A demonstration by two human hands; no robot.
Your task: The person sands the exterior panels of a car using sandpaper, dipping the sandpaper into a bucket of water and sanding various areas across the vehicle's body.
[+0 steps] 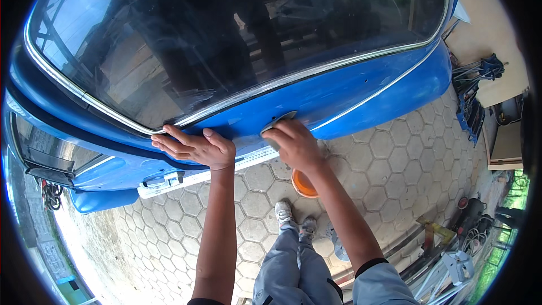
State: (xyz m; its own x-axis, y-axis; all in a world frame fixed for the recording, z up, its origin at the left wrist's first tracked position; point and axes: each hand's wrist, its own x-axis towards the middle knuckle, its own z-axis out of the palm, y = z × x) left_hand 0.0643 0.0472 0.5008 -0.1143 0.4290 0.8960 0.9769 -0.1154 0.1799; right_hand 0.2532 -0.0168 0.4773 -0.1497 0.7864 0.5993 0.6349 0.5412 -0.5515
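A blue car body point(339, 93) fills the upper half of the view, with a dark glass window point(237, 34) framed by a silver trim strip point(316, 73). My left hand point(197, 149) rests on the blue panel just under the window's lower corner, fingers spread and holding nothing. To its right, my right hand point(296, 146) is closed on a thin grey sheet point(282, 118) that looks like sandpaper, pressed on the panel below the trim. Part of the sheet is hidden under the fingers.
An orange bucket point(305, 183) stands on the hexagonal paving point(372, 164) below my right hand. A white perforated strip point(248, 161) runs along the car's lower edge. Tools and metal pieces point(440, 237) lie at the lower right; a wooden box point(505, 149) stands at the right.
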